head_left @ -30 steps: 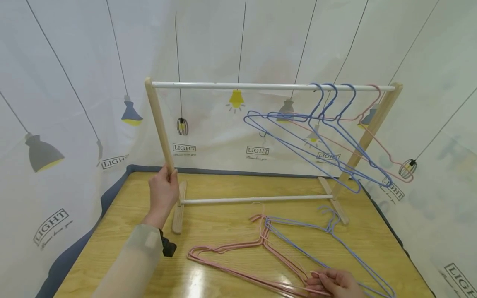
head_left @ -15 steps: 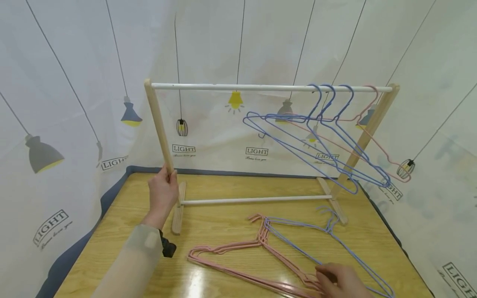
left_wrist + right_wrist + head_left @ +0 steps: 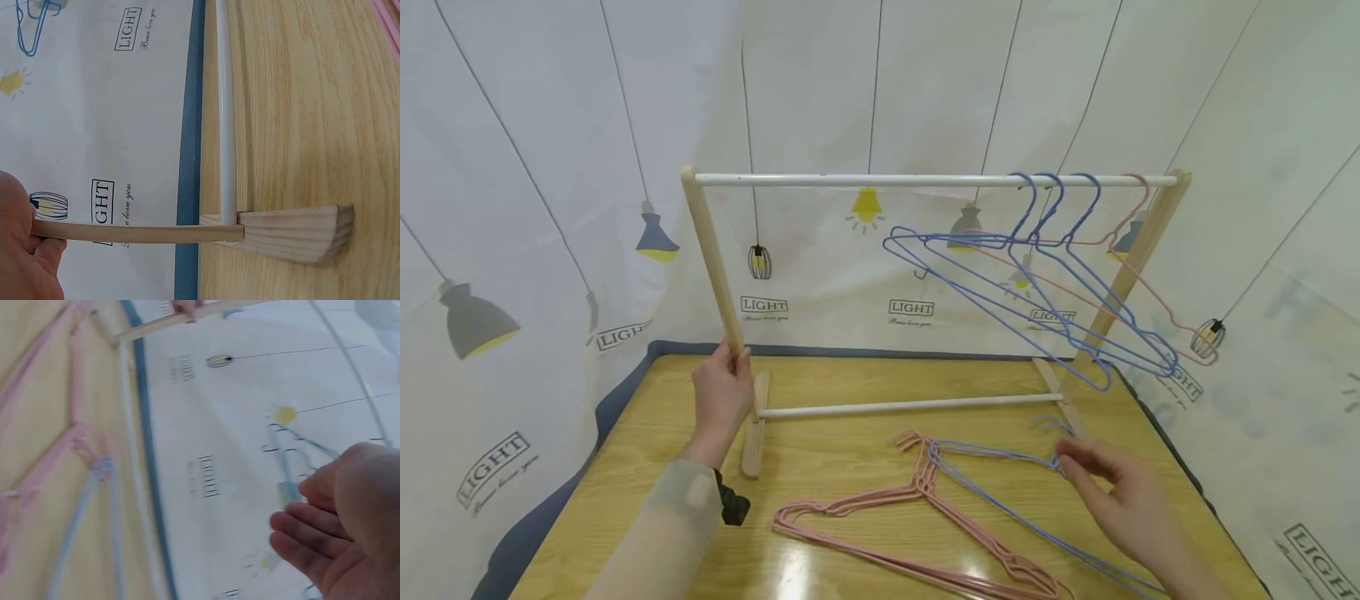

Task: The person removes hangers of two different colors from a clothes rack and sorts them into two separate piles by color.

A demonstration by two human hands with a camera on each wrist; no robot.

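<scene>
A wooden rack with a white top bar stands on the table. My left hand grips its left post low down; the left wrist view shows that hand round the post above the foot. Three blue hangers and one pink hanger hang at the bar's right end. Pink hangers and blue hangers lie on the table. My right hand is open, its fingertips at the lying blue hangers' hooks. The right wrist view is blurred and shows loose fingers.
A white curtain printed with lamps closes in the table on three sides. The rack's lower white bar runs between its two feet. A dark blue border edges the table at the left and back.
My right hand has left the pink hangers at the near edge and moved up and away to the blue hangers' hooks. The left hand keeps its grip on the post.
</scene>
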